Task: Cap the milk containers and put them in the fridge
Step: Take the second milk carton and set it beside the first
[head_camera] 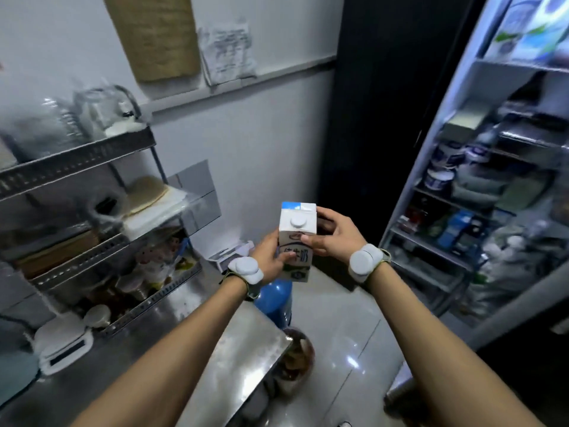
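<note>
While both hands, left hand [272,257] and right hand [334,234], grasp the capped milk carton [296,241] at frame centre, the fridge [492,180] stands open at right. A loosely seated cap [297,222] could leak; crowded shelves could tip the carton.

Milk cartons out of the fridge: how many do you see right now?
1. The milk carton, cap on, is held upright between the left hand and right hand. Others may sit blurred inside the open fridge.

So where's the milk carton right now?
Centre of the head view: the milk carton is held upright between the left hand and right hand, left of the open fridge.
</note>
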Demonstrator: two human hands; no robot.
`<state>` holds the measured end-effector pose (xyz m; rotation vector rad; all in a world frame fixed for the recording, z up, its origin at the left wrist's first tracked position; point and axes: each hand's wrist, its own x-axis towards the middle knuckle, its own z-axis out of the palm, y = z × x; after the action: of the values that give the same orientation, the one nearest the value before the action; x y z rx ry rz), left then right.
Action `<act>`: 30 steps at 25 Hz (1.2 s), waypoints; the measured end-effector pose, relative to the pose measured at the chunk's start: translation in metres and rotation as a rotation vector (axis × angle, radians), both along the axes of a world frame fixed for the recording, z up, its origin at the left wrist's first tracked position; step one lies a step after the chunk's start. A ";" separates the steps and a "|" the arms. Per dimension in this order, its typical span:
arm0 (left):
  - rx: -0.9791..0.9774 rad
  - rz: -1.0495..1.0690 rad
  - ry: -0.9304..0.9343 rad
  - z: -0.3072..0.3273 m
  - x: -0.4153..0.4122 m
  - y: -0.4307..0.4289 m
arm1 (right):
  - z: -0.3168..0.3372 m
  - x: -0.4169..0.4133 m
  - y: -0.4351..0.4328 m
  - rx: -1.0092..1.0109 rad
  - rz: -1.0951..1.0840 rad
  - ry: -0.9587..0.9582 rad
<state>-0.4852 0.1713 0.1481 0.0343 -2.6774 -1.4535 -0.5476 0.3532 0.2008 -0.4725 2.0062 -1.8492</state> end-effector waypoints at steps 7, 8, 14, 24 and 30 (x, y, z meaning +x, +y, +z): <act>-0.049 -0.181 0.091 0.048 -0.134 0.096 | 0.047 -0.087 0.105 -0.024 -0.210 0.173; -0.057 -0.193 0.096 0.055 -0.151 0.109 | 0.053 -0.101 0.117 -0.032 -0.224 0.191; -0.051 -0.218 0.177 0.096 -0.239 0.177 | 0.079 -0.174 0.171 -0.134 -0.357 0.301; -0.055 -0.303 0.216 0.139 -0.360 0.224 | 0.105 -0.285 0.207 -0.236 -0.534 0.286; -0.063 -0.384 0.314 0.168 -0.451 0.245 | 0.132 -0.361 0.219 -0.285 -0.669 0.314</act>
<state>-0.9357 0.4167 0.3159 -0.6872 -2.5543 -1.3217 -0.9083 0.5726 0.3331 -0.1737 2.3024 -2.6216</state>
